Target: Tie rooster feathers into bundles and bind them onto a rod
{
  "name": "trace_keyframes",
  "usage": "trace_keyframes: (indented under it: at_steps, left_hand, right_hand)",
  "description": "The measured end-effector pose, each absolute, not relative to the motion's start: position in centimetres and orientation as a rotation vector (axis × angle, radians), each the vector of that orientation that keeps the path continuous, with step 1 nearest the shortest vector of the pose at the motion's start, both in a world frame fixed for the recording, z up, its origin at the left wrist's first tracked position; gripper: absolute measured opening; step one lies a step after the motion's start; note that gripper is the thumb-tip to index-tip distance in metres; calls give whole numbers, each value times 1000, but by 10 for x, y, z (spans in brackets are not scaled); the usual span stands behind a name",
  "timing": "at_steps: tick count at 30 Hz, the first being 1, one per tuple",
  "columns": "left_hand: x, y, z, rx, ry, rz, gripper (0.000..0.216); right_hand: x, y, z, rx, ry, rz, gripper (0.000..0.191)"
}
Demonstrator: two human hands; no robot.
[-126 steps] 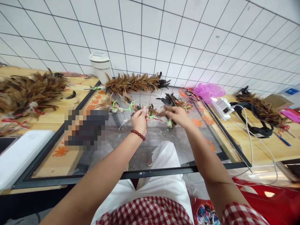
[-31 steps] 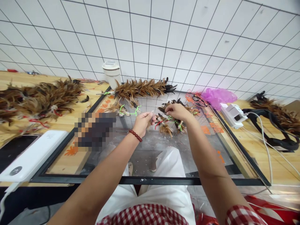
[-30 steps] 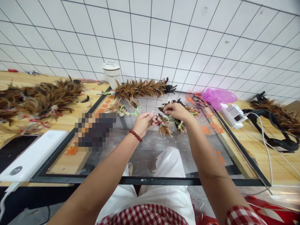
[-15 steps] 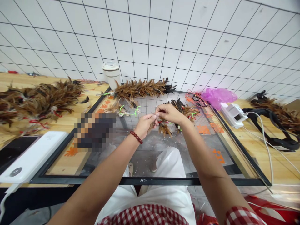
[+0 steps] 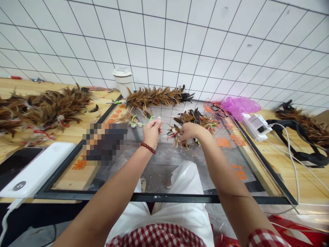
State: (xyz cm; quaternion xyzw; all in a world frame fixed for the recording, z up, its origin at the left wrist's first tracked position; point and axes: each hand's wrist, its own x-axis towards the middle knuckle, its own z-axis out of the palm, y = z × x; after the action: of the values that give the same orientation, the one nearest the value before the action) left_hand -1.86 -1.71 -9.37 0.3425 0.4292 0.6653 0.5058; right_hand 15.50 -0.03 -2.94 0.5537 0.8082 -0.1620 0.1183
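Observation:
My left hand (image 5: pixel 152 130) is closed in a pinch above the glass table top (image 5: pixel 164 164), holding something small and pale I cannot make out. A red bead bracelet (image 5: pixel 147 147) circles its wrist. My right hand (image 5: pixel 189 132) is closed on a small bunch of brown feathers (image 5: pixel 177 132) tied with red and green cord. Right behind that hand a pile of similar feather bunches (image 5: pixel 195 118) rests on the glass. A long brown feather string (image 5: pixel 154 96) stretches along the far edge of the glass.
A white cup (image 5: pixel 122 80) stands by the tiled wall. A heap of brown feathers (image 5: pixel 43 108) covers the wooden bench at left, with a white power bank (image 5: pixel 33 169) nearer. At right are a pink bag (image 5: pixel 240 104), a white device (image 5: pixel 255 125), cables and black headphones (image 5: pixel 303 140).
My hands met in front of me half a second ago. Now they have parted: the left has drawn up and left in a pinch, the right has dropped onto the feather bunch.

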Motion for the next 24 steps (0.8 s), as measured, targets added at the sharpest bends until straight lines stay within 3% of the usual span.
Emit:
trace_keyframes:
  at_steps: [2,7,11,14,20,24]
  left_hand:
    - [-19,-16,-96,803,1041,1628,22]
    - [-16,-15,-104,792,1093,1659,21]
    - [-15,-15,-107,792,1105,1619,21]
    - [-15,-15,-107,766,1104,1620,21]
    - [-16,-17,-103,740,1094,1610,22]
    - [-17,-18,-102,710,1127,1593,23]
  right_hand:
    - [161,-1,-24,1655,2496,-516,17]
    - [198,0,-4,2146,2500,-562,28]
    - [207,4,-8,2367,2345,-234,19]
    - [190,7,-23,2333,2483,-57,27]
    - [160,14,-54,1662,2819,-371,18]
    - [177,23,-54,2039,2932,-868,13]
